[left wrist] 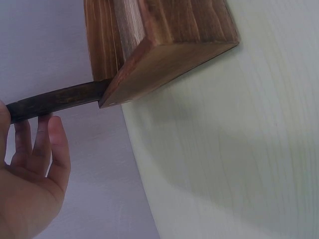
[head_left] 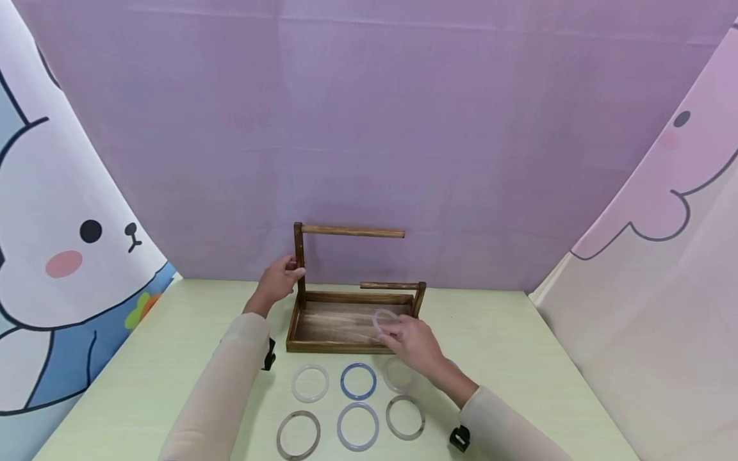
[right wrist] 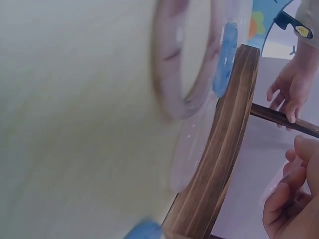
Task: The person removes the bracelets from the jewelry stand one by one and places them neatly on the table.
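Note:
A brown wooden bangle stand [head_left: 334, 347] rests on the table, with a shallow tray base, a tall post with a long bar at left and a shorter bar at right. My left hand [head_left: 278, 280] grips the tall post [head_left: 299, 250]; in the left wrist view, thumb and fingers lie on opposite sides of that post [left wrist: 60, 99]. Over the right part of the tray, my right hand [head_left: 416, 346] pinches a translucent pale pink bangle [head_left: 375, 322]. The right wrist view shows this bangle [right wrist: 271, 189] only partly, behind curled fingers. Both bars appear bare.
In front of the stand lie several bangles in two rows: a white one [head_left: 294, 384], a blue one [head_left: 343, 384], a lavender one [head_left: 340, 428] and greyish-brown ones [head_left: 279, 439]. My right wrist partly hides another blue piece [head_left: 453, 364]. A purple cloth backdrop [head_left: 369, 128] stands behind.

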Demonstrator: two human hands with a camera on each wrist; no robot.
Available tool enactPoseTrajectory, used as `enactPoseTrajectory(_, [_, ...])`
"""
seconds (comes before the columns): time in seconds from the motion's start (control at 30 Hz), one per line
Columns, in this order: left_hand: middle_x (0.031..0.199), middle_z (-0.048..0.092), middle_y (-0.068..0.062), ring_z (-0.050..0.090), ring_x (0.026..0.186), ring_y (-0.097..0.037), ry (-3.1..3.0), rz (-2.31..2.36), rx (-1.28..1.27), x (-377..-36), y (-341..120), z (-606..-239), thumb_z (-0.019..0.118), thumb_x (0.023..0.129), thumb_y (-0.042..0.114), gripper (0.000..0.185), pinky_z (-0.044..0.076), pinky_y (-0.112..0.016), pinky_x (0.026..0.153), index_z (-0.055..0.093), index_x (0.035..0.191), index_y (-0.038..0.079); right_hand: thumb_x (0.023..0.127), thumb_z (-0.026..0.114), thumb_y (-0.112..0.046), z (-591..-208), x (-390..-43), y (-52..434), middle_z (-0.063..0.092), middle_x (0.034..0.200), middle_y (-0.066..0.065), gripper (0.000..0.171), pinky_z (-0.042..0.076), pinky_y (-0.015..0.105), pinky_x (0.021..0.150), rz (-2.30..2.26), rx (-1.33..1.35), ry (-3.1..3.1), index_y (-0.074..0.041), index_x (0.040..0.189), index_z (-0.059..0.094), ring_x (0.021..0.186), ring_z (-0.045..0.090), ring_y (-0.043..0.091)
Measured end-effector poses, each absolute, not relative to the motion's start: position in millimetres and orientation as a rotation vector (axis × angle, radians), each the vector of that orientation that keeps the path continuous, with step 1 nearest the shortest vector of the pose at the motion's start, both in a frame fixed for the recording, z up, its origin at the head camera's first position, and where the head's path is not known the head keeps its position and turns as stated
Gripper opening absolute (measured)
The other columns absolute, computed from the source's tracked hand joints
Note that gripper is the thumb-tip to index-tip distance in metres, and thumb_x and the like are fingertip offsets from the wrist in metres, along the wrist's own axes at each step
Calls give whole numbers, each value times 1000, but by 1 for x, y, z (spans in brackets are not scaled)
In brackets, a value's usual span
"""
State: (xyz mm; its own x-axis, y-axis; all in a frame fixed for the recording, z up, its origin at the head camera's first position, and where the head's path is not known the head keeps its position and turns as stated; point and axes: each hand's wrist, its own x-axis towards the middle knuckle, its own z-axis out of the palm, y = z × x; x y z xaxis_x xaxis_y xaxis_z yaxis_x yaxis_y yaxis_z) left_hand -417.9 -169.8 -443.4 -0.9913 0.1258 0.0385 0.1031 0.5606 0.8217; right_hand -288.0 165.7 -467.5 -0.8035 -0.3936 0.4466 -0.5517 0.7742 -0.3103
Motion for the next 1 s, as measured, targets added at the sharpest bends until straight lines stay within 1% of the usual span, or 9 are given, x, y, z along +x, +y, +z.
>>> enactPoseTrajectory(0.13, [155,45,-21,54,134,-42,2767,1437,211,-419,-170,-442,49,109,31,57,58,-49,92,31,159,10,88,80,-26,-471,-284,175,73,78,-5,21,38,18,58,629,744,-2611,-17,107,82,65,44,1])
enactPoseTrajectory(0.3, [155,45,-20,53,135,-41,2762,1444,211,-418,-170,-441,50,109,31,56,58,-50,93,32,158,11,87,81,-27,-479,-279,186,76,87,-1,23,40,15,58,639,766,-2610,-14,106,82,66,46,-1])
enactPoseTrajectory(0.4, [154,46,-21,53,135,-42,2763,1445,217,-417,-169,-442,49,109,30,54,58,-50,93,34,157,10,85,83,-25,-482,-275,192,78,92,0,23,42,16,59,623,789,-2604,-14,105,82,68,51,2])
enactPoseTrajectory(0.47, [154,46,-21,53,135,-42,2767,1445,216,-416,-169,-442,49,109,29,53,58,-50,94,35,157,10,85,83,-24,-484,-272,195,80,96,1,22,46,19,63,605,812,-2595,-14,104,82,73,59,7])
enactPoseTrajectory(0.53, [154,46,-21,53,134,-42,2769,1444,219,-416,-169,-443,49,109,28,52,59,-49,93,35,156,10,85,83,-22,-485,-270,199,80,97,3,21,47,20,62,611,841,-2592,-13,105,82,75,64,11])
enactPoseTrajectory(0.6, [154,46,-20,54,134,-41,2769,1445,211,-416,-169,-443,49,109,28,52,59,-49,93,36,156,10,85,82,-21,-486,-267,203,79,95,3,22,48,20,63,615,870,-2594,-13,106,82,75,65,11])
enactPoseTrajectory(0.67, [154,46,-21,55,133,-41,2772,1442,211,-417,-169,-444,49,109,29,52,59,-49,93,35,156,10,86,82,-22,-488,-265,207,77,91,2,23,47,19,61,630,895,-2602,-12,107,82,73,63,8])
enactPoseTrajectory(0.8, [154,45,-21,54,134,-42,2773,1438,210,-417,-169,-444,49,109,30,55,59,-49,93,33,157,9,85,82,-23,-490,-260,215,72,85,-2,25,42,14,58,663,946,-2609,-11,106,81,67,53,-1])
enactPoseTrajectory(1.0, [155,45,-21,54,134,-42,2772,1438,211,-416,-169,-444,49,109,30,56,59,-48,92,31,158,8,82,84,-21,-492,-255,225,71,83,-4,23,41,9,57,631,1077,-2533,-10,102,82,65,53,-1])
